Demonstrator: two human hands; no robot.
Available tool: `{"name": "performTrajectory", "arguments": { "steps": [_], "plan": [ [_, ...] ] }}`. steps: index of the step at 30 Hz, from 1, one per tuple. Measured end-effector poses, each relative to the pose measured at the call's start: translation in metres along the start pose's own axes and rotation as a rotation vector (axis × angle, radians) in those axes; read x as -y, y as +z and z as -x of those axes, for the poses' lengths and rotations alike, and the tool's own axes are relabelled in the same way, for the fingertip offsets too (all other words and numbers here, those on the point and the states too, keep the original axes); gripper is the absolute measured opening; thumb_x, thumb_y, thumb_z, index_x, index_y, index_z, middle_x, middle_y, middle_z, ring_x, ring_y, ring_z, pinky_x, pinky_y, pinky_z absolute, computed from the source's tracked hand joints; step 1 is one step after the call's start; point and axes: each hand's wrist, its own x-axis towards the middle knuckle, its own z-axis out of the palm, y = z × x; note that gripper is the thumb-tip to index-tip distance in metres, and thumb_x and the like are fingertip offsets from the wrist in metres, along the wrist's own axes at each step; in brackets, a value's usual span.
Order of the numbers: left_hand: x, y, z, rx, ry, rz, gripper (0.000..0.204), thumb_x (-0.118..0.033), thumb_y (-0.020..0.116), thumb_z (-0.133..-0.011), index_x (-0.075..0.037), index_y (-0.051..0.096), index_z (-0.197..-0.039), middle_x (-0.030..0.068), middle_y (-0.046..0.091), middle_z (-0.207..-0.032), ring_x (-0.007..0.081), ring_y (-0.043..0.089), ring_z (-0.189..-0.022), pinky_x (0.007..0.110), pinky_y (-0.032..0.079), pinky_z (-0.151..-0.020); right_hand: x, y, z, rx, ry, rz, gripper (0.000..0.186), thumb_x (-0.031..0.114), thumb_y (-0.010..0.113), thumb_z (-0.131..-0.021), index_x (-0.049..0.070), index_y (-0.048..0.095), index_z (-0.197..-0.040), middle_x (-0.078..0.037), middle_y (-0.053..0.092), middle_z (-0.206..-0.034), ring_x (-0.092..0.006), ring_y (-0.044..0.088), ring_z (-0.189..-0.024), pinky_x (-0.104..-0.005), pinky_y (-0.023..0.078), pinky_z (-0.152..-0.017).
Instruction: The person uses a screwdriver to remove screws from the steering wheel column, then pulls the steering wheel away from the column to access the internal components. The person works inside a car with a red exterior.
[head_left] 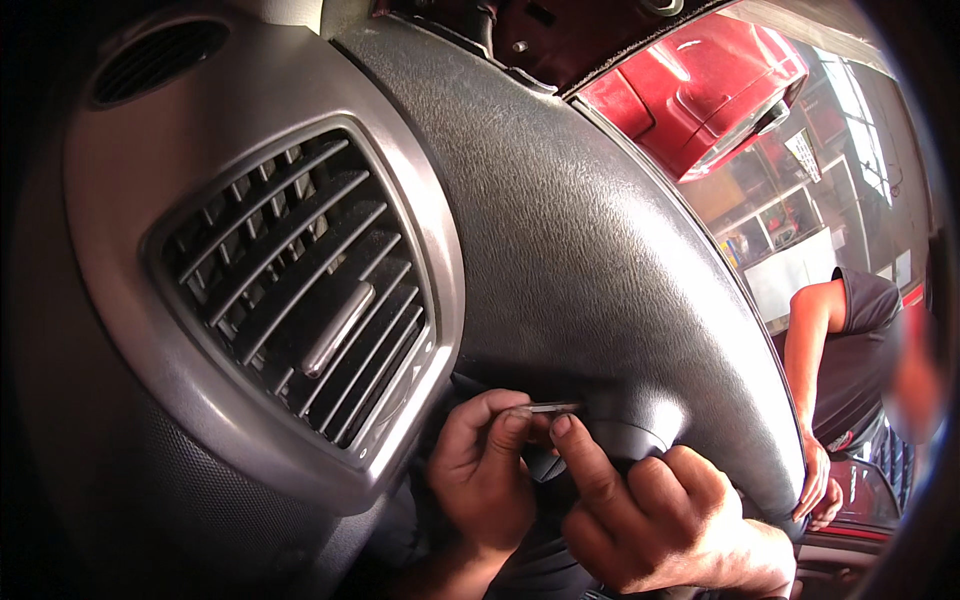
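Observation:
My left hand (484, 470) is closed, with thumb and finger pinching a thin silvery metal piece (552, 408). That piece lies roughly level, and its right end meets the dark area beside the rounded dark moulding (632, 438). My right hand (665, 520) is beside it on the right. One digit of it reaches up to just under the metal piece, while its other fingers are curled. Whatever the right hand may grip is hidden behind it. Both hands are below the grained black dashboard or door panel (540, 220).
On the left is a slatted air vent (310, 290) in a grey surround (445, 290), with a smaller vent (160, 62) above. At the right edge another person (850, 330) rests a hand on the panel. A red vehicle (700, 90) and workshop shelves (785, 220) stand beyond.

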Motion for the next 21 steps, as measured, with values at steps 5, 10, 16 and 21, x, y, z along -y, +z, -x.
{"name": "performTrajectory", "arguments": {
  "steps": [5, 10, 16, 21],
  "plan": [
    [-0.012, 0.003, -0.010, 0.026, -0.123, -0.156, 0.011, -0.003, 0.063, -0.097, 0.004, 0.066, -0.104, 0.0087, 0.072, -0.089, 0.0111, 0.066, -0.083, 0.024, 0.054, -0.077, 0.003, 0.015, 0.007, -0.099, 0.063, -0.096, 0.018, 0.008, 0.068, -0.066, 0.007, 0.052, -0.057, -0.019, 0.073, -0.113, -0.0091, 0.043, -0.051, -0.0219, 0.034, -0.042],
    [-0.019, 0.002, -0.022, 0.147, -0.022, -0.393, 0.009, -0.003, 0.065, -0.095, 0.004, 0.068, -0.099, 0.0064, 0.069, -0.085, 0.0105, 0.064, -0.076, 0.023, 0.053, -0.070, -0.002, 0.012, 0.006, -0.133, 0.066, -0.142, 0.014, 0.002, 0.070, -0.065, 0.003, 0.058, -0.058, -0.020, 0.073, -0.112, -0.0082, 0.049, -0.051, -0.0218, 0.038, -0.041],
    [-0.015, -0.001, -0.010, 0.003, -0.087, -0.237, 0.010, 0.000, 0.067, -0.093, 0.003, 0.070, -0.102, 0.0074, 0.072, -0.092, 0.0118, 0.067, -0.086, 0.025, 0.054, -0.078, 0.000, 0.019, 0.006, -0.161, 0.058, -0.130, 0.013, 0.006, 0.070, -0.064, 0.004, 0.059, -0.058, -0.020, 0.073, -0.112, -0.0077, 0.048, -0.051, -0.0223, 0.038, -0.042],
    [-0.017, 0.004, -0.022, 0.185, 0.189, -0.511, 0.009, 0.000, 0.068, -0.091, 0.005, 0.069, -0.098, 0.0104, 0.072, -0.088, 0.0125, 0.067, -0.079, 0.025, 0.054, -0.071, -0.006, 0.015, 0.005, -0.179, 0.042, -0.080, 0.013, 0.007, 0.070, -0.064, 0.005, 0.059, -0.058, -0.020, 0.072, -0.114, -0.0078, 0.048, -0.051, -0.0227, 0.038, -0.042]
  ]
}}
